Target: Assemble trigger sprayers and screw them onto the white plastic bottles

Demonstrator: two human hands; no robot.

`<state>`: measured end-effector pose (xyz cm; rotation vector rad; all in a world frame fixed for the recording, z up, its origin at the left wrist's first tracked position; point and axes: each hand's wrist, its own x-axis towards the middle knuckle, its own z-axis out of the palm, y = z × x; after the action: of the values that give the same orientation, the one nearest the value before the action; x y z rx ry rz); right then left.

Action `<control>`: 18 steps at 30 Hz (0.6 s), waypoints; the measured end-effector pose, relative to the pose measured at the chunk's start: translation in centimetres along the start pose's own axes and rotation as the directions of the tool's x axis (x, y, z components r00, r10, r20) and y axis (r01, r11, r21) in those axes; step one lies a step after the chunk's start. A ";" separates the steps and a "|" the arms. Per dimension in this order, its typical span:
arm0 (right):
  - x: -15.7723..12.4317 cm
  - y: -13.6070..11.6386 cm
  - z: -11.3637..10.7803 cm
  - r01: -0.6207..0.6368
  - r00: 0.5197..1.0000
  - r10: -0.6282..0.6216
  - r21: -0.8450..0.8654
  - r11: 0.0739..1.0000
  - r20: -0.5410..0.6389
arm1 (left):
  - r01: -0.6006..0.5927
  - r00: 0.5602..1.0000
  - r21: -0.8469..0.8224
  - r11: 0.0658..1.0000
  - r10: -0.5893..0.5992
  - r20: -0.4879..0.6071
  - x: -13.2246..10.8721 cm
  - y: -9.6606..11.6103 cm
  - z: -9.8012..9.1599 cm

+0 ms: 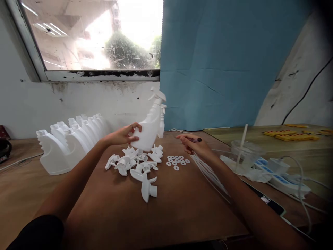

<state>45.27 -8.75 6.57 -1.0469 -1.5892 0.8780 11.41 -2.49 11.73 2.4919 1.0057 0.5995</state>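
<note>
My left hand grips a white spray bottle by its lower body, holding it tilted above the table. A trigger head sits on its neck. My right hand is closed around a dark, pen-like stick, one end of which sticks out towards the right. Below that hand lies a bundle of thin white tubes. Loose white trigger heads are piled under the held bottle, one of them nearer to me. Several flat white ring washers lie between the pile and the tubes.
Open-necked white bottles stand in rows at the left. Another spray bottle stands near the wall. On the right are a plastic cup with a straw, a power strip with cables, a phone and yellow pieces.
</note>
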 end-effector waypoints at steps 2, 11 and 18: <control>-0.4 -1.0 1.1 0.018 0.998 -0.029 0.193 0.981 0.054 | -0.051 0.983 -0.111 0.992 0.070 0.170 -2.0 2.3 0.2; 0.2 -4.5 5.2 0.129 0.977 -0.040 0.430 0.893 -0.210 | -0.152 0.980 0.103 0.983 0.137 0.143 -5.3 7.4 0.3; 1.7 -7.9 10.7 0.216 0.976 -0.177 0.484 0.848 -0.126 | 0.015 0.938 0.311 0.950 0.094 -0.333 -5.5 10.3 2.1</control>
<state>33.02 -10.54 11.81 -0.5318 -1.2778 1.0190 14.60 -13.77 13.74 2.7439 1.2633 0.9877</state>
